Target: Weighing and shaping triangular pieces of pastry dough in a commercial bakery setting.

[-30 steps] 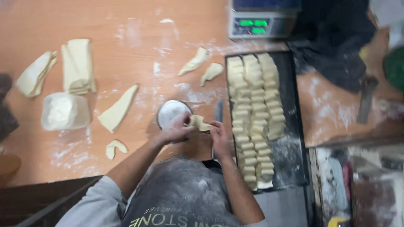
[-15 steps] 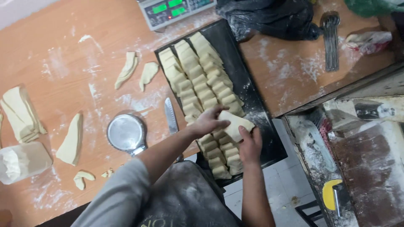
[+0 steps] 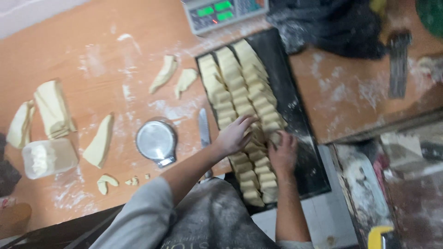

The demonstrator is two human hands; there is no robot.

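Far left of the floured wooden table (image 3: 69, 41): a clear plastic tub of flour (image 3: 49, 157), two thick folded slabs of dough (image 3: 52, 107), then a long dough wedge (image 3: 99, 141) and a few small scraps. Further right, two more trimmed offcuts (image 3: 174, 77), a small round metal scale pan (image 3: 156, 139), and a knife (image 3: 204, 128) lying just beside the tray edge, blade pointing away from the person.

Black baking tray (image 3: 295, 115): long axis runs from near the person toward the digital scale (image 3: 224, 12), tilted slightly left at the far end. It carries three close rows of cut dough pieces (image 3: 233, 76) running along that same axis, each piece's long side lying across the row.

Left hand (image 3: 234, 135): fingers spread, palm down, resting on pieces in the middle of the rows. Right hand (image 3: 282, 152): fingers loosely curled, pressed against pieces at the right-hand row; whether it grips one I cannot tell, blur hides it.

Judgement: the step in hand looks like seating and aligning pieces within the rows. The next move likely calls for keeping pieces snug and parallel, with light pressure so the soft dough is not dented.
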